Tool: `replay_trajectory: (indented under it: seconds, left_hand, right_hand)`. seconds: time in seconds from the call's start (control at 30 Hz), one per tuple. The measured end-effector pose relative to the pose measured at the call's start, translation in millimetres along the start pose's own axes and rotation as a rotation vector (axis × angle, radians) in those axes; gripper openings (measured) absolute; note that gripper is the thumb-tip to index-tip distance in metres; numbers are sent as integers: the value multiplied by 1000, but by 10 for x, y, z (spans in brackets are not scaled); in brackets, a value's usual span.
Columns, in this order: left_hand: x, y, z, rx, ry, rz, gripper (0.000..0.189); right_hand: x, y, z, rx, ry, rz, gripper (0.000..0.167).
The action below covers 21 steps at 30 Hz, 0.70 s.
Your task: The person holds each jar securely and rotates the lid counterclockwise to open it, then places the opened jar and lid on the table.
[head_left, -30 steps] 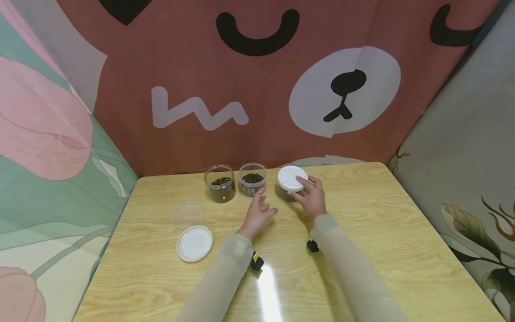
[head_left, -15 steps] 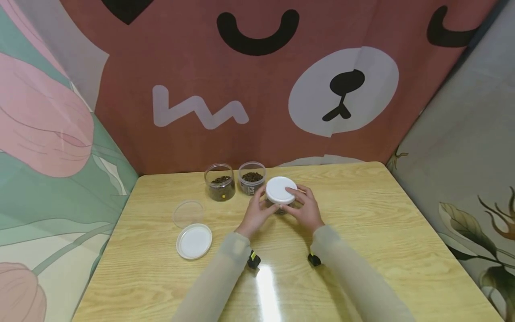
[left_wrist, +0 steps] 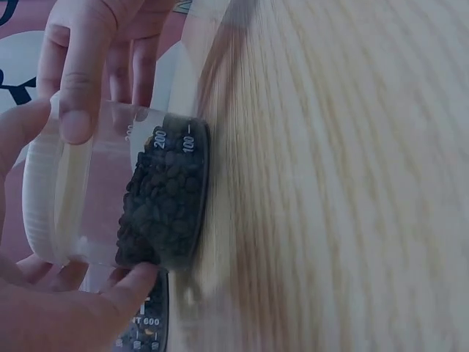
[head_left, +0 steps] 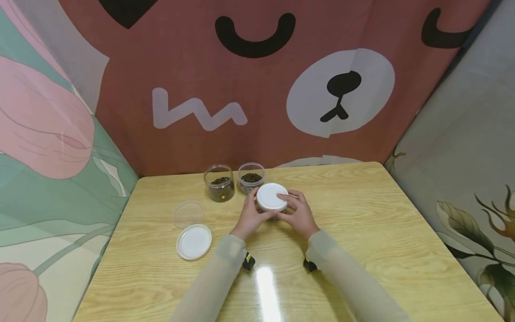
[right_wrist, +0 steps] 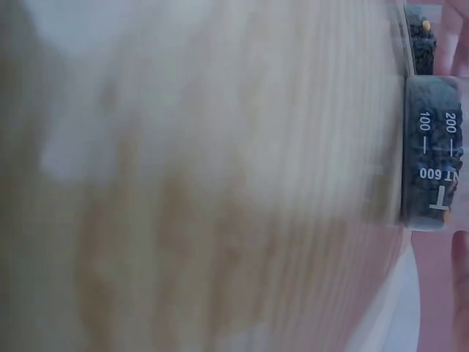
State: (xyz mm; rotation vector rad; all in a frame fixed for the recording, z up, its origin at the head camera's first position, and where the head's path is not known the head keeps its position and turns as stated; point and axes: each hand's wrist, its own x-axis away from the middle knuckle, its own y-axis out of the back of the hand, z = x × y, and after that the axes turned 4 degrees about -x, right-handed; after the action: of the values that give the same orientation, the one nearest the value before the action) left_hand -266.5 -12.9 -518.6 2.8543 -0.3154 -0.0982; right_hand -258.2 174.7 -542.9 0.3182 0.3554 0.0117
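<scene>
Both hands hold one clear plastic jar (left_wrist: 165, 209) that has a white lid (head_left: 270, 196) on top and small dark pellets inside. Measuring marks are printed on its wall, and its base is right at the tabletop. My left hand (head_left: 248, 218) curves round the jar's left side, the thumb along the front. On the opposite side my right hand (head_left: 297, 213) grips, with a finger lying over the lid and the thumb at its front rim. The right wrist view catches the lower wall of the jar (right_wrist: 432, 154) at its edge.
Two uncovered clear jars of dark pellets stand at the back, one farther left (head_left: 220, 192) and one just behind the left hand (head_left: 251, 178). A clear disc (head_left: 188, 214) and a loose white lid (head_left: 194, 242) lie on the left of the wooden table (head_left: 386, 250).
The lidded jar has moved left and toward the person, from the right of the back row. The left hand, free at first, has joined the right in holding it.
</scene>
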Motion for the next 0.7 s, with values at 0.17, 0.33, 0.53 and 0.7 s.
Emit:
replay_trajectory:
  seconds: [0.17, 0.33, 0.53, 0.7]
  left_hand:
    - [25, 82, 20, -112, -26, 1, 108]
    - [42, 168, 67, -168, -75, 28, 107]
    - [54, 278, 118, -212, -95, 53, 107]
    - [76, 388, 220, -169, -102, 116, 107]
  right_hand:
    - [49, -49, 101, -22, -8, 49, 55]
    - [95, -90, 178, 8, -11, 79, 58]
    - [95, -142, 228, 31, -100, 106, 97]
    - [92, -223, 197, -87, -221, 192, 117]
